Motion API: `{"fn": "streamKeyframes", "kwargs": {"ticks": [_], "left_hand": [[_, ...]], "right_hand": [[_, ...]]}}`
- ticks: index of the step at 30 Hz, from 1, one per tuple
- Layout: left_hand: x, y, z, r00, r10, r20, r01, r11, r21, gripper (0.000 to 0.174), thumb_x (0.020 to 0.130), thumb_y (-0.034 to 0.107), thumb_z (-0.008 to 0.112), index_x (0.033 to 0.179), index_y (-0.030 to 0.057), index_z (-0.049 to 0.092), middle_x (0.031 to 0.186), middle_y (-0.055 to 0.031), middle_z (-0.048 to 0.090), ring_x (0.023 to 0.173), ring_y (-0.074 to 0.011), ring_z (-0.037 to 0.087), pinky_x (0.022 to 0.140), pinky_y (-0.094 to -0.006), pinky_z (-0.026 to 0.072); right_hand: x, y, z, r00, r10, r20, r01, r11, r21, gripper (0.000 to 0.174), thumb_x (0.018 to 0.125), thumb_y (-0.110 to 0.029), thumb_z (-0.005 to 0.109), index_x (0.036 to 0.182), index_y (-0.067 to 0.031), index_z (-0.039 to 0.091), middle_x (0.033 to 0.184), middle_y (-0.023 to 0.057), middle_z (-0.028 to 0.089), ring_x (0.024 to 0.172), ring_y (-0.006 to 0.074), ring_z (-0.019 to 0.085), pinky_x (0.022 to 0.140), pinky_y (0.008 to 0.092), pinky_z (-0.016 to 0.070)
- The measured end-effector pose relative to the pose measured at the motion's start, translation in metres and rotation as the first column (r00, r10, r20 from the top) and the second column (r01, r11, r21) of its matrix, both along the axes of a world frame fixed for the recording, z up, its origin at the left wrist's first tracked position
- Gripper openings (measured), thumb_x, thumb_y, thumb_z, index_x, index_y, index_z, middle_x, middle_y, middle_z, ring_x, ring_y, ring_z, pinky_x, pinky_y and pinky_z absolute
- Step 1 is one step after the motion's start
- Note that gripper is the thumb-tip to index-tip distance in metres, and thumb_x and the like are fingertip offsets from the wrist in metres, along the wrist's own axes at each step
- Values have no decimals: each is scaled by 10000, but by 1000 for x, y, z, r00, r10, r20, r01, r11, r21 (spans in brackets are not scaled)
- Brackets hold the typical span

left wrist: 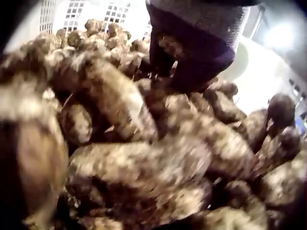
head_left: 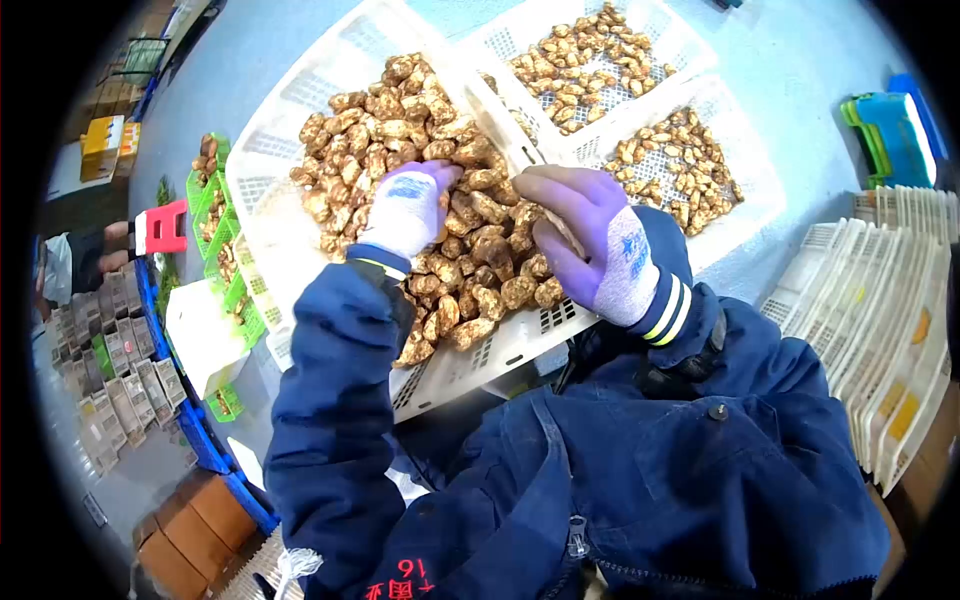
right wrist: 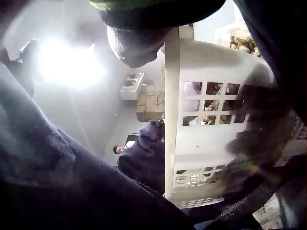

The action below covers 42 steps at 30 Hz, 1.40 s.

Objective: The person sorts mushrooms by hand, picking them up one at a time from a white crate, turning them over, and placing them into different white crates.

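Note:
A large white perforated crate [head_left: 270, 230] is heaped with knobbly brown-and-cream mushrooms [head_left: 360, 150]. In a white-and-purple glove, my left hand [head_left: 405, 205] reaches into the middle of the heap. The left wrist view has that hand [left wrist: 194, 52] among the mushrooms [left wrist: 115, 100], its fingers curled about one mushroom [left wrist: 170, 45]. Gloved alike, my right hand [head_left: 605, 240] rests over the crate's right rim, fingers stretched out and thumb apart. Seen from the right wrist, the crate wall [right wrist: 201, 143] stands beside the arm, and the right hand [right wrist: 132, 45] appears near the rim.
Two white trays of smaller pieces, one farther back [head_left: 500, 40] and one right [head_left: 765, 200], adjoin the crate. Stacked white crates [head_left: 860, 320] stand at far right. Green baskets [head_left: 215, 220], a red stool [head_left: 163, 227] and a white box [head_left: 205, 330] are on the left.

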<state>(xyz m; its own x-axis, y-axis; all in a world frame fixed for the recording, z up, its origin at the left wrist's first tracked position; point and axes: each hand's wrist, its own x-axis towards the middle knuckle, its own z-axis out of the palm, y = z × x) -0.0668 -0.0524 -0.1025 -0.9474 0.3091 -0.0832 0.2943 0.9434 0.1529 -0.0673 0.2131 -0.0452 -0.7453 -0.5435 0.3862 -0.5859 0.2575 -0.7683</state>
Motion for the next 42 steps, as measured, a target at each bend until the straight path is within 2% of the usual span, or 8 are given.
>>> {"fn": "streamKeyframes", "kwargs": {"ticks": [9, 13, 16, 17, 26, 33, 37, 42], "left_hand": [[27, -73, 9, 920, 291, 263, -271, 956, -109, 329, 798, 168, 697, 1124, 131, 673, 1050, -178, 667, 973, -360, 649, 850, -435, 522], [21, -80, 38, 906, 296, -303, -377, 890, -258, 366, 795, 114, 689, 1160, 115, 669, 1101, -180, 663, 1026, -339, 643, 913, -420, 509], [5, -33, 40, 889, 415, 193, -452, 861, 233, 408, 802, 14, 634, 1200, 101, 650, 1222, -183, 637, 1073, -346, 633, 937, -400, 508], [5, -36, 12, 995, 97, 13, -98, 982, 160, 404, 785, 21, 628, 1180, 101, 655, 1250, -170, 630, 1108, -351, 616, 964, -403, 496], [16, -70, -11, 988, 141, 57, -150, 969, 196, 319, 798, 49, 659, 1109, 108, 697, 1245, -115, 650, 1126, -325, 613, 973, -384, 495], [25, -113, 6, 778, 583, 236, -557, 465, 688, 339, 873, 106, 694, 1197, 12, 660, 1036, -39, 696, 927, -144, 652, 841, -257, 516], [11, -29, 17, 851, 506, 137, -512, 859, 6, 498, 851, 415, 713, 1211, 78, 648, 823, -147, 694, 738, -253, 692, 675, -384, 532], [0, -3, -28, 833, 490, 257, -391, 850, -352, 393, 892, 379, 621, 1107, 51, 610, 1019, -165, 707, 977, -375, 667, 836, -504, 518]], "right_hand": [[-1, 0, -7, 1000, 5, -1, -5, 999, -45, 423, 817, -59, 628, 1238, -42, 588, 1168, 154, 631, 1075, 361, 575, 941, 452, 453], [-1, -1, -14, 1000, 5, 0, -5, 999, -53, 430, 812, -57, 630, 1240, -43, 590, 1181, 163, 625, 1079, 368, 571, 941, 453, 457], [-1, -1, -12, 1000, 12, 0, -12, 999, -48, 438, 810, -51, 630, 1246, -43, 586, 1190, 160, 621, 1087, 369, 565, 944, 451, 456], [-1, 0, -12, 1000, 13, 1, -13, 999, -42, 439, 810, -49, 629, 1247, -43, 585, 1191, 160, 620, 1088, 368, 565, 945, 451, 455], [-2, 0, -12, 1000, 13, -14, -14, 998, -54, 444, 811, -45, 627, 1252, -43, 584, 1190, 158, 621, 1083, 369, 564, 948, 448, 450], [1, -1, -12, 1000, -6, -24, 4, 998, -59, 431, 813, -48, 629, 1243, -52, 597, 1176, 159, 626, 1089, 365, 564, 953, 450, 445], [2, 0, -5, 1000, -4, 16, 4, 1000, -23, 432, 812, -46, 627, 1243, -51, 595, 1176, 157, 623, 1091, 365, 562, 967, 449, 436], [1, 0, -2, 1000, 1, 13, -1, 1000, 13, 427, 812, -40, 616, 1238, -41, 594, 1183, 160, 620, 1102, 360, 560, 960, 445, 442]]}}
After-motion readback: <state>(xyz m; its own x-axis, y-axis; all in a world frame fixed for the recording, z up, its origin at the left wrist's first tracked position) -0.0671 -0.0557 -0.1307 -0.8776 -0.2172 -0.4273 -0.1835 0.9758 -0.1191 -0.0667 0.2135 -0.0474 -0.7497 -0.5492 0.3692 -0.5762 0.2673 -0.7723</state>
